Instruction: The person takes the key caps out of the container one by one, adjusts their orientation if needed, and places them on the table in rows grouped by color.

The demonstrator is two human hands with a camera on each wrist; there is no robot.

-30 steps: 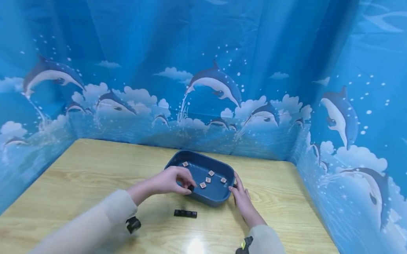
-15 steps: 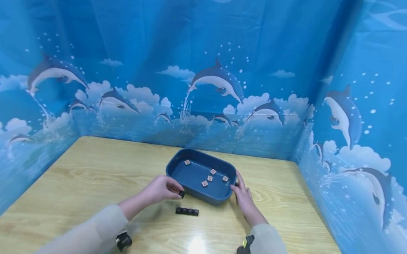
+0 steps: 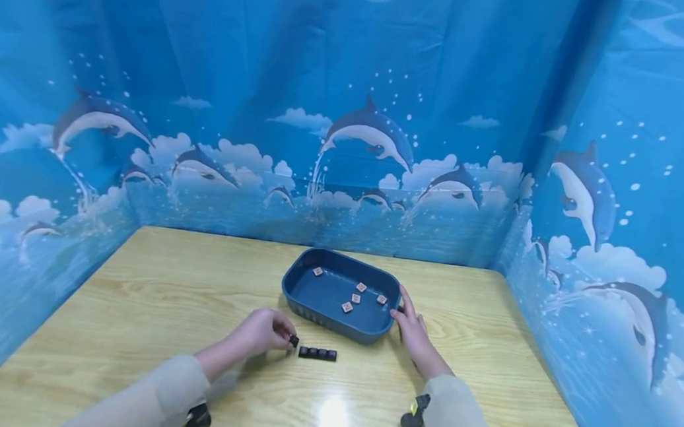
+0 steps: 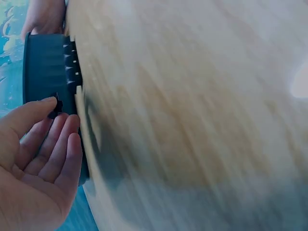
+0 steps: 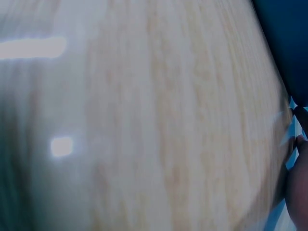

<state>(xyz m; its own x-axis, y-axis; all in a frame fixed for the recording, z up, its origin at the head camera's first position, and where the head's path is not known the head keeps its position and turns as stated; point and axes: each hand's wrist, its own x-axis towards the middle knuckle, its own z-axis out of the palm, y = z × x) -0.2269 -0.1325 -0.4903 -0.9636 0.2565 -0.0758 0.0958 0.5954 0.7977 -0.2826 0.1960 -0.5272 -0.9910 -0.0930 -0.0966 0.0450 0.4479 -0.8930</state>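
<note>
So the left hand (image 3: pixel 263 336) is pinching a small black plastic-looking cube (image 3: pixel 294 340) just off the left end of the glossy black four-cube row (image 3: pixel 317 353) that's running left to right, pale-sleeved left forearm (image 3: pixel 151 392) slanting in from near left, while the right hand (image 3: pixel 413 333) is gripping the dark-blue rectangular tray (image 3: pixel 334 327) at its right end, farther off.

We are in a screened-off work space, the wider room unclear. Blue dolphin-print curtains (image 3: pixel 257 68) hang round three sides of our wood-grain desk (image 3: pixel 194 279).
</note>
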